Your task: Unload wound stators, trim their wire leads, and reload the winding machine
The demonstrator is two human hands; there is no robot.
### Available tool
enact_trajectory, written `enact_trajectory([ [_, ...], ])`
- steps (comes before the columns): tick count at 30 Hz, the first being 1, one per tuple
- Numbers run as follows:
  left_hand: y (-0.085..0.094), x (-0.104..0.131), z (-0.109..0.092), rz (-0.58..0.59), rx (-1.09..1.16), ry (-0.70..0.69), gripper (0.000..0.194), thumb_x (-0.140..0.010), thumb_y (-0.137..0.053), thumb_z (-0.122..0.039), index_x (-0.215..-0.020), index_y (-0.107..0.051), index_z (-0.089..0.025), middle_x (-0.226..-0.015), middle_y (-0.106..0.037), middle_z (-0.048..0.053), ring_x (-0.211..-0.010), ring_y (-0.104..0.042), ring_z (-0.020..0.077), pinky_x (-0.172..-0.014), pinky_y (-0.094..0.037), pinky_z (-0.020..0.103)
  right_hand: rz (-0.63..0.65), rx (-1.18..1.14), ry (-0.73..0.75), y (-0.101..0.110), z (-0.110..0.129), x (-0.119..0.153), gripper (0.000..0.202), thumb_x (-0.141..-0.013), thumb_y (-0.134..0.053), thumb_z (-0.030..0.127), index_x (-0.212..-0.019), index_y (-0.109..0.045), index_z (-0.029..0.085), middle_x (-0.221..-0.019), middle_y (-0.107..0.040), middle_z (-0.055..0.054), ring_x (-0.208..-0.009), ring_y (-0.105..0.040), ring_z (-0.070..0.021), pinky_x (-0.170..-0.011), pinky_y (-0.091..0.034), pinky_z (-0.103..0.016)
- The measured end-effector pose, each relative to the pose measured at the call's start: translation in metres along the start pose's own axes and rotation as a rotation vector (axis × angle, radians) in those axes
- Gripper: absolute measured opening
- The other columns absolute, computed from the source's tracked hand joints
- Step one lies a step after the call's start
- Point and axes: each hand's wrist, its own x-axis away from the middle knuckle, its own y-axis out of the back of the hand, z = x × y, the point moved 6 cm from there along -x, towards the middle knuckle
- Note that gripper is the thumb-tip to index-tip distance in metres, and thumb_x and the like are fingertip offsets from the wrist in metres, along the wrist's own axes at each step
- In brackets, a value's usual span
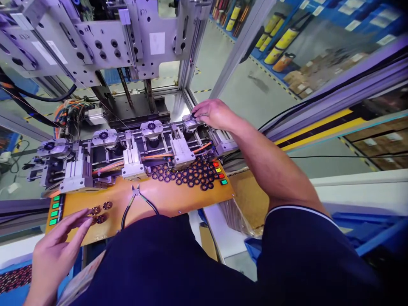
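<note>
My right hand reaches to the rightmost clamp fixture of the machine. Its fingers are pinched around a small dark ring core at the fixture's top, mostly hidden by the fingertips. On the left, my left hand hovers low over the orange panel, thumb and forefinger apart. Its fingertips are right beside a few loose ring cores with dark slotted rims and copper-coloured parts. Three more fixtures stand in the row: a middle one, another and the leftmost, each with a dark round piece on top.
Many ring cores lie grouped on the orange panel. Cutting pliers rest there with handles spread. Lit buttons line both ends. Metal plates hang above; a cardboard box is at the right.
</note>
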Motion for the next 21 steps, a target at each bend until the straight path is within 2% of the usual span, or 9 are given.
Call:
enact_trajectory([
  [6, -0.003, -0.003, 0.0, 0.014, -0.027, -0.047, 0.038, -0.075, -0.068, -0.054, -0.102, -0.072, -0.026, -0.101, -0.077, 0.002, -0.087, -0.074, 0.0221, -0.093, -0.058, 0.034, 0.037, 0.033, 0.033, -0.001, 0.0, -0.006, 0.021, -0.076, -0.06, 0.006, -0.085, -0.076, 0.016, -0.104, -0.075, -0.006, -0.104, -0.068, -0.0271, -0.099, -0.051, -0.044],
  [10, -0.002, -0.004, 0.002, 0.021, -0.045, -0.034, 0.034, -0.077, -0.068, -0.05, -0.102, -0.072, -0.028, -0.1, -0.077, 0.0, -0.088, -0.074, 0.023, -0.093, -0.058, 0.037, 0.025, 0.043, 0.025, -0.004, -0.003, -0.007, 0.019, -0.077, -0.062, 0.008, -0.084, -0.077, 0.018, -0.101, -0.076, -0.003, -0.101, -0.069, -0.0244, -0.096, -0.052, -0.04],
  [15, -0.004, -0.004, 0.005, 0.043, -0.037, -0.079, 0.035, -0.078, -0.068, -0.05, -0.103, -0.071, -0.025, -0.102, -0.077, 0.003, -0.09, -0.074, 0.0222, -0.093, -0.058, 0.035, 0.024, 0.051, 0.022, -0.002, -0.002, -0.004, 0.019, -0.08, -0.063, 0.011, -0.088, -0.077, 0.021, -0.105, -0.075, -0.001, -0.101, -0.069, -0.0229, -0.096, -0.054, -0.039],
  [21, -0.002, 0.0, 0.012, 0.028, -0.08, -0.046, 0.034, -0.079, -0.066, -0.051, -0.102, -0.072, -0.026, -0.101, -0.077, 0.001, -0.09, -0.074, 0.0218, -0.091, -0.059, 0.035, -0.013, 0.079, 0.011, -0.004, 0.004, 0.014, 0.039, -0.08, -0.052, 0.001, -0.105, -0.075, 0.018, -0.119, -0.07, -0.003, -0.121, -0.06, -0.0255, -0.107, -0.048, -0.045],
])
